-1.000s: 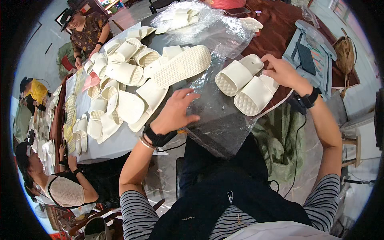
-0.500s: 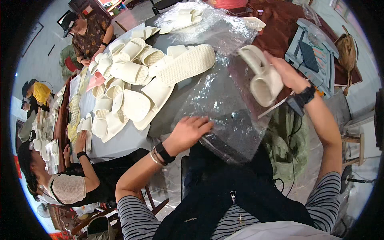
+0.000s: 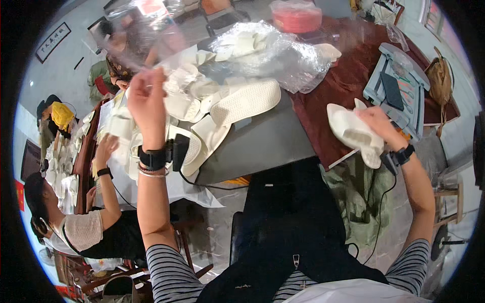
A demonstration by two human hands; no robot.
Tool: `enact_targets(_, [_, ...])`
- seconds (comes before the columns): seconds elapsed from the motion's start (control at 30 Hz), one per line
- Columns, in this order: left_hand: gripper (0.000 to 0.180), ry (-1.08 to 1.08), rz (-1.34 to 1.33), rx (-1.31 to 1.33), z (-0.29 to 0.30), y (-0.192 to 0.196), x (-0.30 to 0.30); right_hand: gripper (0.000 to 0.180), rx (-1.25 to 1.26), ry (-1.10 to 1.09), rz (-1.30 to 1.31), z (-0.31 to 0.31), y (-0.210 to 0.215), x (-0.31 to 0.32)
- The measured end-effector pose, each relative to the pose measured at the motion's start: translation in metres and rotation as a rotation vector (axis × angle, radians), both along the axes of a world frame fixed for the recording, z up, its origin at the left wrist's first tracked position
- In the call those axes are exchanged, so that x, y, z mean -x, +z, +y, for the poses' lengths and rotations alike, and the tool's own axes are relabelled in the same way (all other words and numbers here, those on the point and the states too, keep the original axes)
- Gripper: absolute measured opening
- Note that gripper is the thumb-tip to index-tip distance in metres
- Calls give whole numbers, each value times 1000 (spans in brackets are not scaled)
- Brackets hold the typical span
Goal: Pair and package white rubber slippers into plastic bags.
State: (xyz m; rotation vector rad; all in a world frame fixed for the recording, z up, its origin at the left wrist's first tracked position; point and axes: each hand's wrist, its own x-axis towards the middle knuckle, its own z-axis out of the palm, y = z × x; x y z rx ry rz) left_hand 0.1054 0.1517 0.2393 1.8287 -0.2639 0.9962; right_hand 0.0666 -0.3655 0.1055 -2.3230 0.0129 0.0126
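My right hand (image 3: pixel 376 122) is closed on a pair of white slippers (image 3: pixel 348 126), held over the table's near right edge. Raised at the upper left, my left hand (image 3: pixel 147 96) has its fingers bent around a clear plastic bag (image 3: pixel 166 35), which is smeared by motion above and beyond it. Below and behind that hand lies a pile of white slippers (image 3: pixel 222 134); one large slipper (image 3: pixel 247 101) rests sole up on top. My left forearm covers part of the pile.
Crumpled clear plastic (image 3: pixel 303 63) lies at the far middle near a red round package (image 3: pixel 295 17). A blue-grey plastic tray (image 3: pixel 404 96) with a phone (image 3: pixel 390 87) stands at right. One co-worker (image 3: pixel 83 222) sits at left; another stands partly hidden behind the bag.
My left hand has swung up and left from near the table's front edge, taking the clear bag with it. The slippers in my right hand have moved slightly right and down and turned.
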Motion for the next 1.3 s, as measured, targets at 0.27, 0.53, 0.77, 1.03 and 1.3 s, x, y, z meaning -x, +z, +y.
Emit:
enact_targets(0.27, [27, 247, -359, -613, -35, -56, 24, 58, 437, 247, -140, 39, -22, 1])
enact_targets(0.53, [43, -251, 375, -1040, -128, -162, 25, 50, 427, 422, -134, 53, 9, 43])
enact_targets(0.77, [84, -384, 562, -988, -113, -126, 75, 50, 466, 380, -148, 21, 39, 100])
enact_targets(1.03, [98, -341, 627, -1095, -88, -172, 100, 41, 108, 517, -1, 32, 46, 111])
enact_targets(1.3, [78, -333, 545, -1110, -95, -179, 99, 50, 269, 710, 1, 79, 44, 128])
